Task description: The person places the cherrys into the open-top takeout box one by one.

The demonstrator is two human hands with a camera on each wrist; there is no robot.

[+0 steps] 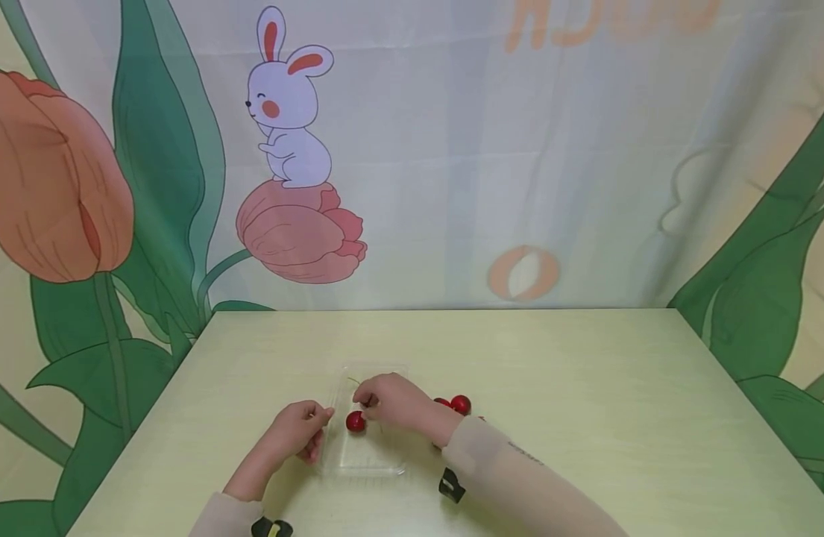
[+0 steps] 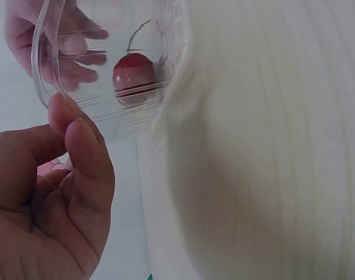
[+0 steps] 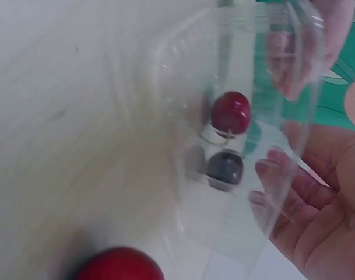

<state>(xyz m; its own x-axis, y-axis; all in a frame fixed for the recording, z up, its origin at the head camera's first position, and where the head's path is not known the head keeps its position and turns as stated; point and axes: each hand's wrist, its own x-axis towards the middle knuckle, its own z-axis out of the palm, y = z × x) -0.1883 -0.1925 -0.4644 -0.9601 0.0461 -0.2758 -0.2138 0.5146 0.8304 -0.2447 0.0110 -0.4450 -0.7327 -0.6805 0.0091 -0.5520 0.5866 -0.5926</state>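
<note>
A clear plastic container (image 1: pixel 365 466) lies on the table, its rim pinched at the left side between the thumb and a finger of my left hand (image 1: pixel 297 431). Inside it are a bright red cherry (image 3: pixel 231 112) and a darker cherry (image 3: pixel 225 169). My right hand (image 1: pixel 393 403) reaches over the container, its loosely bent fingers (image 3: pixel 269 175) beside the darker cherry with nothing gripped. From above, that hand hides part of the container's contents. The left wrist view shows a cherry (image 2: pixel 133 79) with its stem up through the clear wall.
More cherries (image 1: pixel 461 405) lie on the table (image 1: pixel 586 373) right of the container, partly covered by the right forearm. One red cherry (image 3: pixel 120 267) shows close up in the right wrist view. A printed curtain (image 1: pixel 418 149) hangs behind the table's far edge.
</note>
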